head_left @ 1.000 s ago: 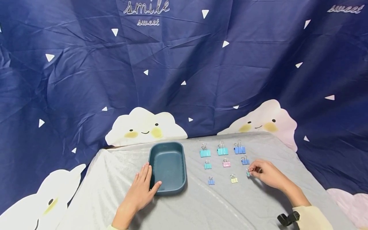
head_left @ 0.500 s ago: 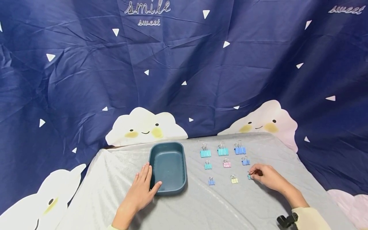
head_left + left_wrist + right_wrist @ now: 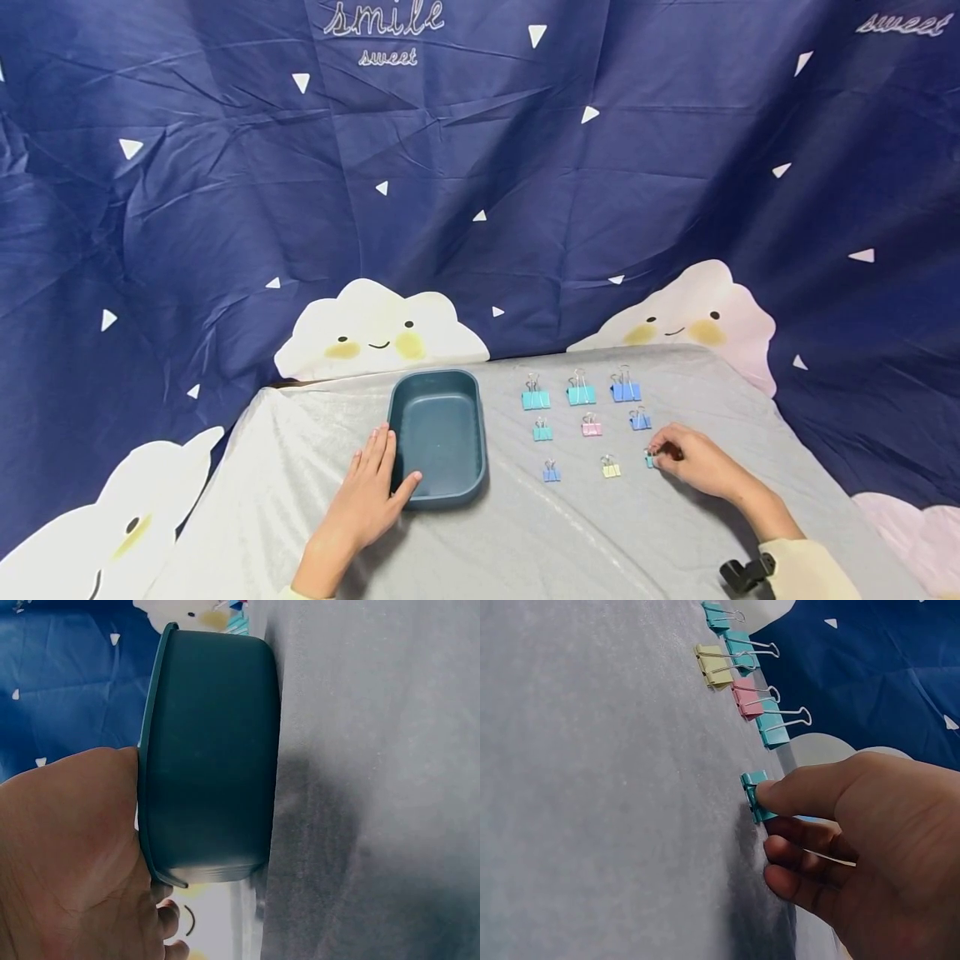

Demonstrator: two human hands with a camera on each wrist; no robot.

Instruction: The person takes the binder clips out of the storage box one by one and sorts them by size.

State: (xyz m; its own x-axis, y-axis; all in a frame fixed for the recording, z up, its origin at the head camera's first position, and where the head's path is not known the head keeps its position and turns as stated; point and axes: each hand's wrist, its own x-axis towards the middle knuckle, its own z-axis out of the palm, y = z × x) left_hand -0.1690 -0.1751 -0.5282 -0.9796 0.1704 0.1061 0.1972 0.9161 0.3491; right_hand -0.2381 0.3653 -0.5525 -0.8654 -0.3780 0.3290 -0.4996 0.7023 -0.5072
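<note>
My right hand pinches a small teal binder clip between thumb and fingers, at the right end of the front row. In the right wrist view the thumb lies over the clip, hiding part of it; whether the clip touches the cloth I cannot tell. A pale yellow binder clip and a small blue one lie to its left. My left hand rests with straight fingers along the left rim of a dark teal rectangular bin, its thumb over the near corner.
Behind the front row stand a green clip, a pink clip and a blue clip. Larger clips form the back row, including a blue one. Grey cloth covers the table; a navy curtain hangs behind.
My right hand has moved slightly toward the table's front with the small teal binder clip, which now sits nearly in line with the front row. The left hand and bin have stayed put.
</note>
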